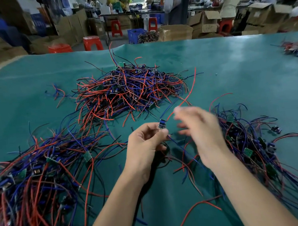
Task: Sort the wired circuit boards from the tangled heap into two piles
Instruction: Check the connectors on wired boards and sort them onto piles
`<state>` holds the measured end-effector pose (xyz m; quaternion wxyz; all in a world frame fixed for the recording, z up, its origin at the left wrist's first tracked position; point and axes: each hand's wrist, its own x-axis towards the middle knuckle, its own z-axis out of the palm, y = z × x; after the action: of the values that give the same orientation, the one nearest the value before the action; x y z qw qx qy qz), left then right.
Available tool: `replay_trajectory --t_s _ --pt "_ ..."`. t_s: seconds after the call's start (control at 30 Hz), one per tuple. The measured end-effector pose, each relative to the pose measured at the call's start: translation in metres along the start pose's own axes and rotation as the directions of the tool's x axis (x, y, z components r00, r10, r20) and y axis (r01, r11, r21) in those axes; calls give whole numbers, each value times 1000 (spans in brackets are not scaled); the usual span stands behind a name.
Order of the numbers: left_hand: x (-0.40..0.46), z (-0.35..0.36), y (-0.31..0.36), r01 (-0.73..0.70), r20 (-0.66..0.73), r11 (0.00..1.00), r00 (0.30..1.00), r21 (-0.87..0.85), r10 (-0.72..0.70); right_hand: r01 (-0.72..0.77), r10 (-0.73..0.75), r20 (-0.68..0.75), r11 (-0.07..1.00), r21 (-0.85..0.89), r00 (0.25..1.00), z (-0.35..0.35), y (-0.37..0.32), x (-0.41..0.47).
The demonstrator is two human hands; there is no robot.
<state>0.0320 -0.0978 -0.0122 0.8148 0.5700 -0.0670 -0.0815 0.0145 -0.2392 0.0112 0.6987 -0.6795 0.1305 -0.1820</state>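
Observation:
A tangled heap [128, 89] of small green circuit boards with red, blue and black wires lies at the middle of the green table. One sorted pile [33, 177] spreads at the near left, another pile [255, 143] at the near right. My left hand [145, 145] pinches a small wired board [162, 125] above the table, its red and blue wires trailing up toward the heap. My right hand [198, 128] is blurred beside that board, fingers spread and loose, holding nothing that I can make out.
The green table mat [232, 80] runs to a far edge. A small bundle of parts [295, 47] sits at the far right. Loose wires lie between my forearms. Beyond the table stand cardboard boxes, red stools, a blue crate and people working.

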Motion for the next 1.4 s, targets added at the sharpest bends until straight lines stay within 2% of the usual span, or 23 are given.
replay_trajectory --t_s 0.03,0.07,0.13,0.2,0.37,0.47,0.53,0.57,0.67,0.73,0.77,0.8,0.83,0.87,0.9,0.93,1.0,1.07,1.13,1.2,1.33,1.4 --pt "-1 -1 0 -10 25 999 1000 34 9 8 3 138 997 -80 990 6 2 -6" --pt "-2 -1 0 -27 62 996 998 80 22 56 -23 214 987 -150 976 9 4 -11" --pt "-3 0 0 -44 109 987 994 155 27 193 -133 229 945 -263 964 10 4 -13" --pt "-4 1 2 -49 117 976 993 213 24 254 -198 215 927 -276 956 4 1 -10" --pt "-5 4 5 -56 233 965 972 258 -6 275 -258 109 942 -191 960 -7 -12 -6" --pt "-6 4 5 -69 295 950 955 306 -26 295 -296 -112 955 -27 949 -31 -35 -2" --pt "-7 4 4 -72 320 944 947 321 -36 268 -238 -229 958 106 944 -55 -53 -1" --pt "-6 4 3 -73 316 942 948 326 -35 265 -229 -258 958 113 939 -67 -60 -2" --pt "-5 4 1 -71 262 940 965 334 -20 205 -213 -277 977 -59 937 -109 -75 5" --pt "-5 5 0 -69 247 942 969 328 -15 34 -103 -258 965 -260 961 -134 -80 12" --pt "-5 5 0 -65 244 944 970 324 -17 -54 -49 -225 900 -433 973 -142 -79 15" --pt "-5 5 0 -61 241 945 970 321 -20 -115 10 -165 758 -642 986 -147 -76 15" --pt "-5 4 0 -59 240 945 971 321 -21 -141 80 -116 552 -822 990 -147 -73 15" --pt "-4 4 0 -58 239 944 971 325 -23 -115 133 -72 351 -929 988 -142 -72 13" --pt "-4 4 0 -55 239 942 971 331 -27 -76 141 -45 226 -971 989 -136 -73 10" --pt "-4 5 0 -52 239 941 971 334 -31 -49 93 -32 183 -982 995 -128 -78 11" --pt "-4 5 0 -45 234 945 972 323 -34 24 -79 7 216 -976 997 -110 -94 19" --pt "-4 5 1 -34 228 951 973 307 -39 172 -172 128 271 -947 977 -79 -106 28" --pt "-4 5 1 -36 225 951 974 306 -36 330 -118 309 285 -900 944 -36 -107 38" --pt "-4 5 1 -37 224 952 974 305 -34 429 -71 430 316 -846 900 6 -99 56" --pt "-4 4 2 -38 222 955 975 295 -30 493 -74 504 371 -787 861 70 -75 99" --pt "-3 4 2 -37 221 957 975 289 -29 452 4 495 398 -798 869 89 -60 114"
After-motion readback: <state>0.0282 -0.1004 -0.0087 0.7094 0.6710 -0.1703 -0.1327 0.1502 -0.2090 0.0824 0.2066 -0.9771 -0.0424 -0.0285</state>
